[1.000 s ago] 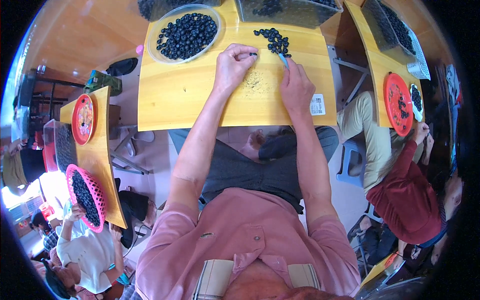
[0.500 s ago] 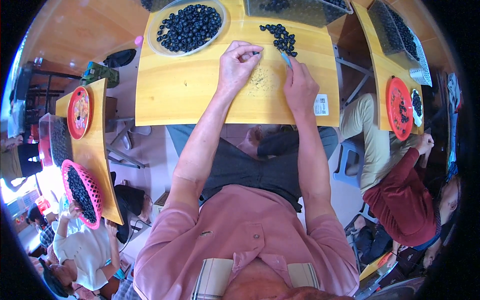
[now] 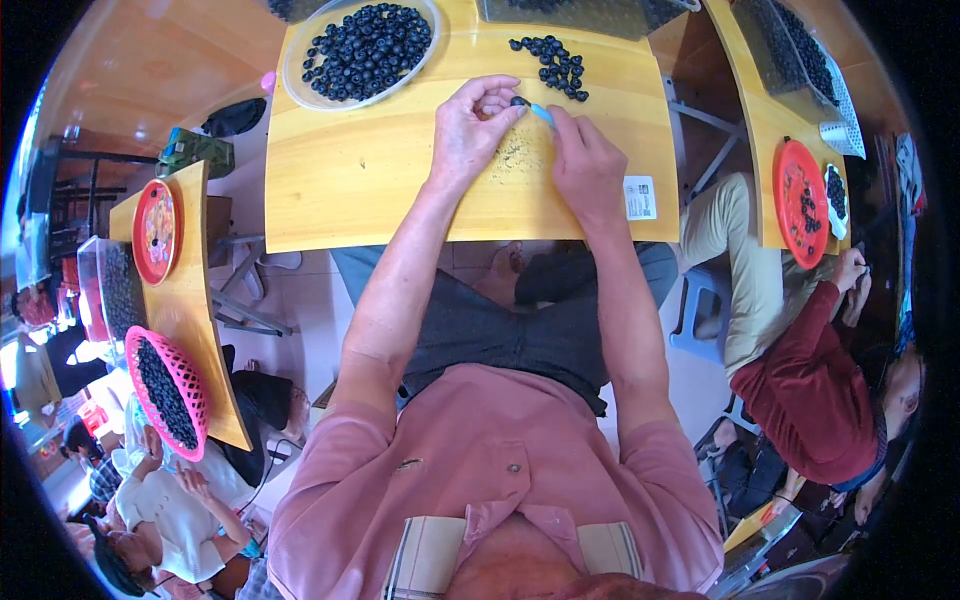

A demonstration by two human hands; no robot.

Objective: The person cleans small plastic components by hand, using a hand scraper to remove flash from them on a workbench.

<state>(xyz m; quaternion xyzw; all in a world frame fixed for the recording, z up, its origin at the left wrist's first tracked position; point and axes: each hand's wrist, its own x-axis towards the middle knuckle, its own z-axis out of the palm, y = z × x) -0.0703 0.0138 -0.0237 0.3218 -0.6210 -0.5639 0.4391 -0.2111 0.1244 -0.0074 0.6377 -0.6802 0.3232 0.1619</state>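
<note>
Over table, blue tool, moved to berry

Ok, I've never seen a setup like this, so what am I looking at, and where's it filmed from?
There's no robot, just someone working bare-handed. A fisheye camera worn on their head looks down, so straight edges bend. On the wooden table sits a clear round tub of dark, blueberry-like balls. A loose cluster of similar balls lies to its right, with pale crumbs and a white label nearer the wearer. The left hand pinches one dark ball; the right hand holds a slim light-blue tool, its end at or very near that ball.
</note>
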